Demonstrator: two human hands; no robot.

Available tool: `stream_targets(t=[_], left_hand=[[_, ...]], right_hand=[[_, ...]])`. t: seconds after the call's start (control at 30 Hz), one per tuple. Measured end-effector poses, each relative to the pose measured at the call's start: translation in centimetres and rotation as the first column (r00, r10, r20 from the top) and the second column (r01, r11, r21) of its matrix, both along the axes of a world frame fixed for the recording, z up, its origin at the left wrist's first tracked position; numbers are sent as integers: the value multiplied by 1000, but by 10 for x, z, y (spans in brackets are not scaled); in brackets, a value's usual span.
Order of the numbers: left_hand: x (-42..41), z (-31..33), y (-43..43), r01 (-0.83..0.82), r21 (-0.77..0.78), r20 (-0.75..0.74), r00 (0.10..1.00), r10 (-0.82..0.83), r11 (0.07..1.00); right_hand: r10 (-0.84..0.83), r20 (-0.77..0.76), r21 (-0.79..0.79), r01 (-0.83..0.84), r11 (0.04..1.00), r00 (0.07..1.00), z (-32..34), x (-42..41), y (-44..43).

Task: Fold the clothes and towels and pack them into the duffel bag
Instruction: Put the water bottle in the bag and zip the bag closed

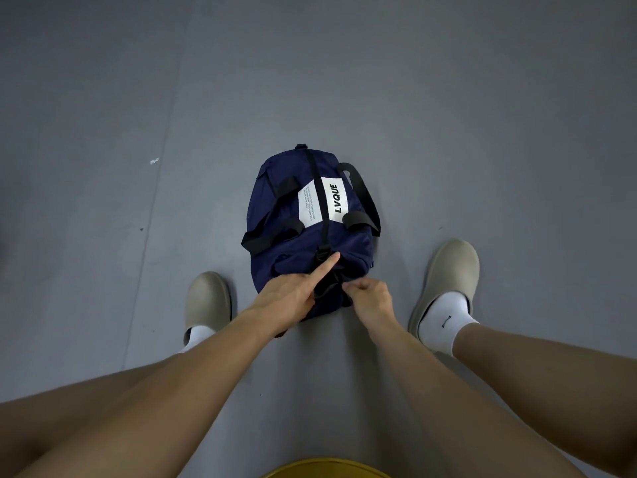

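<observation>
A navy duffel bag (289, 215) with black straps and a white "LVQUE" label lies on the grey floor between my feet, its zip closed along the top. My left hand (293, 294) rests on the bag's near end, index finger stretched toward the black buckle (323, 253). My right hand (370, 300) pinches a black tab or strap at the bag's near end, fingers curled. No clothes or towels are in view.
My two feet in beige clogs (208, 301) (448, 281) and white socks stand on either side of the bag. A yellow rounded edge (327, 469) shows at the bottom of the view. Grey floor (482, 115) stretches all around.
</observation>
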State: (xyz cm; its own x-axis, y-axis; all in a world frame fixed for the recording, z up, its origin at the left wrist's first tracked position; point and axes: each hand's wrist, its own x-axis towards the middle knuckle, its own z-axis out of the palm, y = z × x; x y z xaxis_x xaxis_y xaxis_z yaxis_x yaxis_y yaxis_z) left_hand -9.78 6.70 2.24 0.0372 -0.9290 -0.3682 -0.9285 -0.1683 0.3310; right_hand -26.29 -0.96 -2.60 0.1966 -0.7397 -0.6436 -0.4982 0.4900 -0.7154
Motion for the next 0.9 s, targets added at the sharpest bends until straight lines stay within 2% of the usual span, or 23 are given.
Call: stream_targets(t=[0.17,0.3,0.5,0.6,0.77,0.9], left_hand=[[-19,1,-17,-98,-71,-27,995,96,993],[-34,-11,-19,-183,-120,-72,982,175,976],[-43,-20,-31,-290,-18,-157,946,284,957],[-43,-22,-33,-283,-10,-165,946,278,959],[-46,-21,-38,-334,-47,-184,929,320,941],[-52,-21,-38,-427,-59,-216,888,406,903]], right_hand=[[-10,-37,-46,8,999,999,12,-15,2],[-25,-6,-56,25,998,1000,12,-27,3],[0,103,-59,6,998,995,5,-35,3],[83,163,-84,-70,994,983,-3,-35,5],[207,90,-146,-193,970,974,-21,-32,5],[67,32,-218,-58,974,997,-13,-35,8]])
